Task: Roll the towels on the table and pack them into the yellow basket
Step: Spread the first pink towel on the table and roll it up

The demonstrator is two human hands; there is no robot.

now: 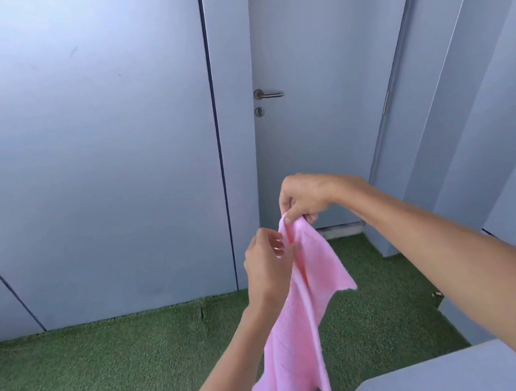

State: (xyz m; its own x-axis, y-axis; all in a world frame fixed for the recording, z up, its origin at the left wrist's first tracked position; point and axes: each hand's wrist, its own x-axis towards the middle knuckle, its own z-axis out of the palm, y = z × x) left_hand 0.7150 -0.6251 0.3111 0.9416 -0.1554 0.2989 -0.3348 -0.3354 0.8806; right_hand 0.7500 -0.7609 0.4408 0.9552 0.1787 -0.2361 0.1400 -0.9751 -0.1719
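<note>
A pink towel (292, 335) hangs in the air in front of me, its lower end running out of the bottom of the frame. My right hand (301, 200) pinches its top corner from above. My left hand (268, 261) is just below and to the left, fingers curled against the towel's upper edge. The yellow basket is not in view.
A grey table corner (447, 375) shows at the bottom right. Green artificial turf (92, 373) covers the floor. Grey wall panels and a door with a metal handle (268, 94) stand straight ahead.
</note>
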